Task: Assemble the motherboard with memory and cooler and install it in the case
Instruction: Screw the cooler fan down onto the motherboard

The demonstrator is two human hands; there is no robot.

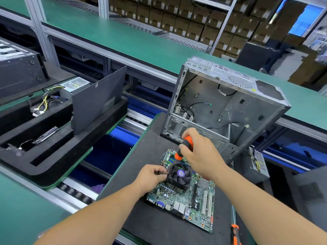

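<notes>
While your right hand (198, 152) is wrapped round the orange-and-black screwdriver (182, 147), its tip points down at the far corner of the cooler (179, 175), so you look to be in the middle of fastening it. Your left hand (152, 175) is curled at the cooler's left side, pinching what seems to be its thin dark cable (163, 171); the grip itself is too small to read for certain.

The motherboard (185, 197) lies flat on the dark mat of the table (159, 227), near its front edge, with the cooler sitting on the board's far half. I'd judge the cooler placed but not yet fully screwed down. Whether the memory is fitted I cannot tell: your right hand covers most of the slots beyond the cooler.

The case (228, 106) stands open and tilted at the table's far right corner, well apart from the board. Its inside shows only loose wires and bare metal, so the install is all still ahead of you.

A second screwdriver (235, 234) lies at the front right edge of the table.
</notes>
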